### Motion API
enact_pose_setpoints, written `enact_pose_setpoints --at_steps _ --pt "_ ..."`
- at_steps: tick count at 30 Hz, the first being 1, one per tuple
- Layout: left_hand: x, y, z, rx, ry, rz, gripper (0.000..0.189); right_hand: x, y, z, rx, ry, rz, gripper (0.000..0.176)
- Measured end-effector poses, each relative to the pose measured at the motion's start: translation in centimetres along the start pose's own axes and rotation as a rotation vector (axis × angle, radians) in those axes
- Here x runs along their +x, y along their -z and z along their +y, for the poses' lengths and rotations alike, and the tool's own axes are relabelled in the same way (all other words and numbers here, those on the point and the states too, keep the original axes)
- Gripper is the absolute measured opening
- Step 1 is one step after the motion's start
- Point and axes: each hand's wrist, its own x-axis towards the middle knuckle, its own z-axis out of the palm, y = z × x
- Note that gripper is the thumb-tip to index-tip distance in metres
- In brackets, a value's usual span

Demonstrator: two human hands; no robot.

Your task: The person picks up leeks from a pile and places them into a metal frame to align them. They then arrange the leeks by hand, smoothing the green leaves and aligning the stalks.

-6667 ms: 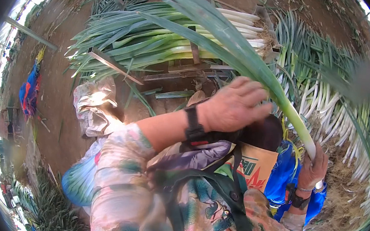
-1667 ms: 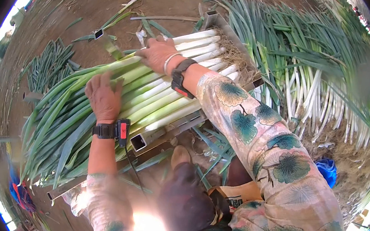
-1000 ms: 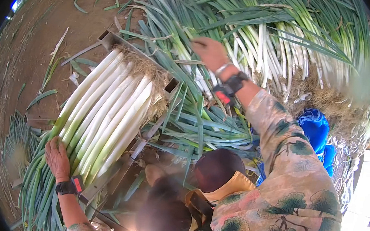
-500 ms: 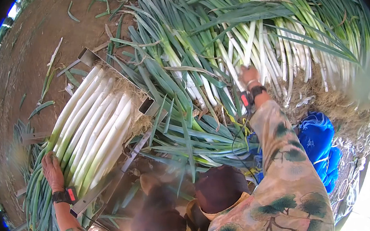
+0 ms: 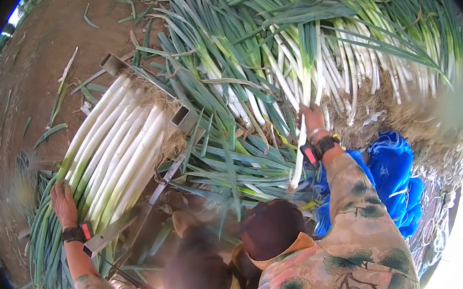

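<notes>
My right hand (image 5: pixel 313 119) is closed around the white stalk of a single green onion (image 5: pixel 299 157). Its rooted end points down toward me and its green leaves reach up over the pile. My left hand (image 5: pixel 64 207) lies flat on the left edge of a row of green onions (image 5: pixel 112 154), where white turns to green. Those stalks lie side by side in a metal frame (image 5: pixel 184 119), roots at the far end. Beyond my right hand spreads a large pile of green onions (image 5: pixel 358 62).
Bundled blue netting (image 5: pixel 390 167) sits to the right of my right forearm. Cut green leaves (image 5: pixel 234 167) lie between the frame and the pile. Leaf scraps are scattered over the brown soil (image 5: pixel 40 85). A dark rounded shape (image 5: pixel 273 228), perhaps a knee, is below.
My right hand has pulled one green onion out of the pile toward me, so its root end now hangs below the hand. My left hand has stayed nearly in place on the row.
</notes>
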Motion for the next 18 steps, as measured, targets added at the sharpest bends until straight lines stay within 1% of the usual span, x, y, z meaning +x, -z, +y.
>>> enact_pose_setpoints --at_steps 1,2,3,6,8,10,11,12,14,17,18 --pt "-0.1 0.5 0.9 -0.013 0.029 -0.016 0.042 -0.6 -0.4 -2.0 -0.097 0.027 0.040 0.045" --pt "0.0 0.5 1.1 -0.021 0.013 0.006 0.042 -1.5 -0.9 -3.8 -0.195 0.053 0.075 0.049" --pt "-0.1 0.4 1.0 -0.026 0.005 0.026 0.042 -2.4 -1.0 -4.7 -0.100 0.059 -0.024 0.048" --pt "-0.9 0.7 2.0 -0.006 0.025 0.061 0.041 -10.4 -2.1 -8.8 0.170 0.001 -0.259 0.026" --pt "-0.6 0.9 2.6 0.019 0.018 0.100 0.041 -14.9 -2.1 -11.1 0.139 -0.019 -0.332 0.025" --pt "-0.9 0.2 2.2 0.057 -0.002 0.138 0.041 -17.6 -1.9 -12.2 0.170 -0.033 -0.496 0.025" --pt "-1.0 0.5 2.7 0.039 0.018 0.143 0.041 -19.3 -2.4 -12.9 0.125 -0.014 -0.512 0.028" --pt "-1.2 1.0 3.2 0.024 0.042 0.149 0.041 -20.9 -3.1 -13.9 0.015 0.003 -0.525 0.031" --pt "-1.2 -0.2 2.6 0.011 0.026 0.236 0.042 -23.2 -4.5 -15.1 -0.099 0.132 -0.666 0.039" --pt "-2.0 1.8 3.7 -0.086 0.053 0.196 0.045 -24.3 -8.3 -15.8 -0.221 0.340 -0.664 0.045" --pt "-2.0 1.9 3.7 -0.128 0.072 0.186 0.046 -25.2 -9.7 -16.8 -0.320 0.409 -0.705 0.045"
